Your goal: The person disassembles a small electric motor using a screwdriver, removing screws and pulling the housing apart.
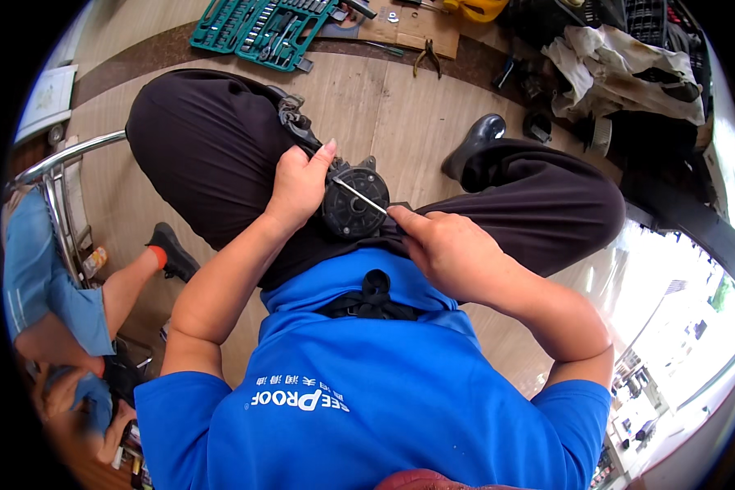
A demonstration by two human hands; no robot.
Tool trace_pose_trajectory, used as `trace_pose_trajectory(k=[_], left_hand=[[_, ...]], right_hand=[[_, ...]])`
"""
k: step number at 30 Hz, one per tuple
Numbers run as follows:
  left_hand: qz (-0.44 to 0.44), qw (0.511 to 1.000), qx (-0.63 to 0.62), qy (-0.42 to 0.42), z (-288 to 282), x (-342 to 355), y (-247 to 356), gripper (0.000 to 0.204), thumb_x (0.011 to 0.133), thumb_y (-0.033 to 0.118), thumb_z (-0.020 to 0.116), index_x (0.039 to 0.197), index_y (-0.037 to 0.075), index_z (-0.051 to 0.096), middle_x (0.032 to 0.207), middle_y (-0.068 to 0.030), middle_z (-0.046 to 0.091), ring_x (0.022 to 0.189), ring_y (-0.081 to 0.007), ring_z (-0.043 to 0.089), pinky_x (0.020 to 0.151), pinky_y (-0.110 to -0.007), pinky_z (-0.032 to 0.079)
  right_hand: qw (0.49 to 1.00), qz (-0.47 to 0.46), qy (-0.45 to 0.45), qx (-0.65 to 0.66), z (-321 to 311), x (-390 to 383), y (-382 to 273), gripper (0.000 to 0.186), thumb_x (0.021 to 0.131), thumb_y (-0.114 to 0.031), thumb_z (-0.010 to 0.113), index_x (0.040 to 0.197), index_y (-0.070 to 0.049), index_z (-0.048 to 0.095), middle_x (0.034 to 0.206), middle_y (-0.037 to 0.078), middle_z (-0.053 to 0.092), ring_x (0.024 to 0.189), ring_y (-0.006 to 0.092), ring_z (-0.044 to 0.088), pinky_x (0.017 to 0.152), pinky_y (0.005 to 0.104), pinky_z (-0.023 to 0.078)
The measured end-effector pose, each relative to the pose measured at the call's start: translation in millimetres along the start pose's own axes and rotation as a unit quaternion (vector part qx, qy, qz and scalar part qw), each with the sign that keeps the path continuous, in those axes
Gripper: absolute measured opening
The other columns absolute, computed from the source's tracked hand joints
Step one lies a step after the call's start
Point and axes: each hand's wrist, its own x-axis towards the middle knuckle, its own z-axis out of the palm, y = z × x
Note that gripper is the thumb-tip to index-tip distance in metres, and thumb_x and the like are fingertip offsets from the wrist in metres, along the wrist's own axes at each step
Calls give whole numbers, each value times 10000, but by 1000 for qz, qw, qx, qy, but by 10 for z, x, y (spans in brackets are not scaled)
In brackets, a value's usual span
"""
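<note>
In my lap rests a black, round, motor-like part [353,219] with ribs on its face and small lugs at its rim. My left hand [299,184] is closed on its left side, thumb up along the edge. A dark jointed piece [296,122] extends beyond that hand over my thigh; whether it joins the round part I cannot tell. My right hand [453,251] grips a screwdriver [363,197], index finger stretched along it. The handle is hidden in the fist. Its thin metal shaft slants across the round face, with the tip at the upper left rim near my left thumb.
On the floor ahead lie an open green socket set [261,31], pliers [427,59] and a piece of cardboard [408,26]. A dirty pale cloth [621,69] covers dark items at far right. A metal chair frame [73,159] and a seated person's leg [126,282] are at left.
</note>
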Motion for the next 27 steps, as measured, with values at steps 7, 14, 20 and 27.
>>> trace_pose_trajectory(k=[7, 14, 20, 27], left_hand=[[21, 999, 21, -17, -1, -40, 51, 440, 997, 269, 646, 684, -32, 573, 591, -1, 520, 592, -79, 443, 527, -336, 396], [50, 998, -15, -32, 19, -85, 194, 388, 1023, 236, 614, 730, -15, 573, 637, 18, 528, 629, -68, 453, 556, -312, 411], [63, 989, -132, -23, -159, 42, 933, 209, 1046, 182, 594, 913, 27, 638, 833, 8, 658, 753, -49, 569, 683, -239, 484], [141, 988, -50, 44, -634, 1022, 1642, 224, 1064, 208, 539, 1073, -6, 603, 979, -131, 723, 861, -203, 723, 754, -321, 600]], right_hand=[[1000, -8, -11, 16, -196, -28, 103, 336, 966, -212, 595, 1246, -27, 596, 908, 238, 674, 867, 411, 680, 781, 492, 551], [963, 20, 269, 10, -1234, 656, 957, 267, 899, -182, 653, 1065, 25, 622, 918, 249, 674, 912, 400, 675, 797, 433, 531], [935, 235, 232, -130, -1184, 2322, 2420, 295, 825, -110, 607, 1049, 51, 709, 1122, 277, 687, 1086, 385, 670, 946, 418, 535], [874, 368, 304, 88, -94, 3249, 3201, 247, 885, -81, 584, 1078, 26, 696, 1165, 286, 678, 1138, 406, 657, 971, 458, 533]])
